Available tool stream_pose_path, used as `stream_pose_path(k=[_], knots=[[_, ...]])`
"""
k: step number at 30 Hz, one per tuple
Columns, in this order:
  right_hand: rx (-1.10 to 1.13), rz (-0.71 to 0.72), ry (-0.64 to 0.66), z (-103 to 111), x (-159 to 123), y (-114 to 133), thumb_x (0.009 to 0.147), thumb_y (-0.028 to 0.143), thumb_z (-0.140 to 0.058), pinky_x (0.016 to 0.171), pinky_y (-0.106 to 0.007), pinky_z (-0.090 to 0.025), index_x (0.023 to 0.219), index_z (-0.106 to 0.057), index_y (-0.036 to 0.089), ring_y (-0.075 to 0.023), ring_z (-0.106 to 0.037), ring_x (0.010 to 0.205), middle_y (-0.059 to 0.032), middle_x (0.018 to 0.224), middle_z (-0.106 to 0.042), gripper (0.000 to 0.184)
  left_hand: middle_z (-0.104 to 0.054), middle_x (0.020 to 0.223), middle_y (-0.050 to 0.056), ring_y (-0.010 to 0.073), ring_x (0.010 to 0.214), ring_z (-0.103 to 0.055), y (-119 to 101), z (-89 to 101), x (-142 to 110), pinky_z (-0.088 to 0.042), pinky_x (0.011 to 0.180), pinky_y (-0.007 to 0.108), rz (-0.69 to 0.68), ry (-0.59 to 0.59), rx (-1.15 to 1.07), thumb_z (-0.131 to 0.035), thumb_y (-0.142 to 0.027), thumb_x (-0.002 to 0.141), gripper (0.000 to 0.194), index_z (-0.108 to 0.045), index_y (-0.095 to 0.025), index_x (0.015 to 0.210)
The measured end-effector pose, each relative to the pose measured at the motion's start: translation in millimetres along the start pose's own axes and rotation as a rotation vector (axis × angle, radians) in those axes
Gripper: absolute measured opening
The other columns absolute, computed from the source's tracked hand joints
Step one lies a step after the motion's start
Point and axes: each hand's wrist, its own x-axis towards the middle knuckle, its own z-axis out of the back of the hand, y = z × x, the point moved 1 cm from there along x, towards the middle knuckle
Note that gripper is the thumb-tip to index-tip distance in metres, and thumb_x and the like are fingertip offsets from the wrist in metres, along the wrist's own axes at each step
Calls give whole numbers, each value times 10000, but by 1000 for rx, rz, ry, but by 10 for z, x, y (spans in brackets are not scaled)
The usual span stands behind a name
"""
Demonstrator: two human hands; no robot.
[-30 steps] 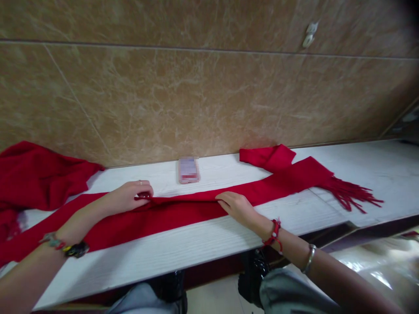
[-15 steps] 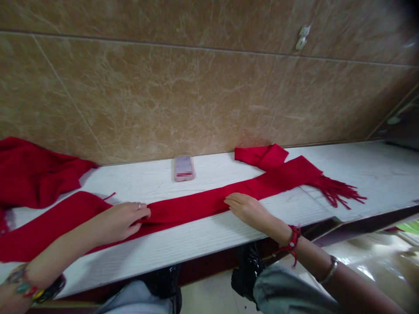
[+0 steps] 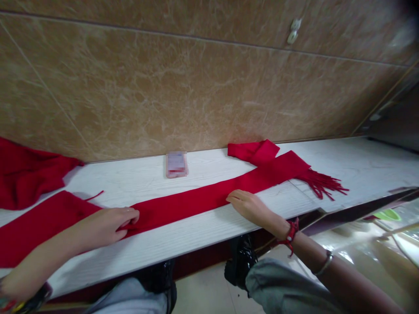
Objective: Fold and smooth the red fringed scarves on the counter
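A long red scarf [image 3: 193, 201], folded into a narrow band, lies across the white bench top [image 3: 209, 250]. Its fringe [image 3: 322, 183] fans out at the right end, and another stretch of red cloth bends behind it near the wall. My left hand [image 3: 114, 222] pinches the scarf's near edge on the left, where the band widens. Farther right, my right hand [image 3: 245, 205] has its fingers closed on the near edge of the band. Part of the scarf is hidden under my left hand and forearm.
A phone-like object [image 3: 176, 164] with a blurred face lies by the tiled wall [image 3: 147, 87]. A bunched red cloth [image 3: 29, 174] sits at the far left. My knees and black shoes [image 3: 242, 259] are below the bench's front edge. A small white fitting [image 3: 293, 31] is on the wall.
My left hand has slid left along the scarf's edge, and the band between the hands looks flatter. My right hand keeps near its place on the edge. The view has shifted slightly.
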Motion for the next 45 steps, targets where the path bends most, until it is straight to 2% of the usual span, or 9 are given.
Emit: stream_pose_path(k=[8,15,19,27,30,34,37,40,45], knots=[[192,-101,-20,22,-27,-81,841,229,-473,905,-387,-428,1064,-573,152,-208,-506,1064,-112,1111,-579,256,-593,849,6,144,765,-551,-147,220,118,-425,723,226,-79,-59,23,-404,-357,827,235,-576,-197,836],[128,-301,159,-113,26,-184,893,409,-324,998,-527,-249,1321,-340,154,-267,-227,1289,-149,1374,-331,498,-399,1320,136,213,1196,-385,-839,26,1093,-285,1006,326,-157,-415,63,-316,-365,882,431,-484,-116,1191],[39,-257,246,-169,-35,-287,900,452,-260,979,-528,-271,1336,-313,174,-266,-242,1283,-149,1380,-320,521,-295,1405,111,233,1291,-246,-1039,-210,1414,-223,1038,382,-133,-335,70,-300,-408,882,510,-346,-143,1315],[-144,-346,174,-157,-279,-713,905,330,-326,946,-532,-320,1279,-389,105,-292,-265,1270,-208,1323,-385,442,-207,1433,74,234,1319,-157,-936,-280,1322,-159,1052,428,-20,-263,39,-262,-448,864,579,-259,-147,1359],[-79,-372,140,-102,-109,-543,901,370,-315,989,-509,-276,1310,-342,88,-284,-216,1289,-202,1368,-314,497,-203,1433,80,238,1321,-149,-953,-286,1333,-138,1056,435,-5,-266,37,-276,-459,851,607,-249,-132,1361],[83,-171,188,-93,203,-166,904,391,-290,1025,-481,-227,1350,-280,158,-247,-172,1307,-132,1410,-261,504,-211,1431,96,242,1322,-140,-962,-304,1351,-128,1060,424,11,-293,41,-290,-499,829,655,-243,-121,1362],[129,-94,249,-133,269,-95,912,382,-263,1021,-472,-237,1347,-292,181,-226,-227,1293,-118,1398,-295,479,-205,1431,114,247,1323,-132,-968,-285,1335,-136,1059,413,30,-277,40,-300,-530,813,698,-240,-100,1360],[91,-150,280,-173,126,-302,918,377,-238,1014,-476,-244,1351,-281,189,-217,-248,1286,-114,1399,-293,474,-182,1435,120,249,1325,-114,-982,-247,1308,-139,1060,410,34,-238,41,-313,-552,799,737,-224,-87,1364],[-174,-382,249,-129,-384,-999,916,329,-247,999,-500,-251,1320,-348,151,-248,-283,1268,-128,1369,-348,453,-156,1437,120,254,1326,-104,-985,-228,1298,-135,1063,406,33,-214,28,-308,-564,793,762,-211,-72,1367]])
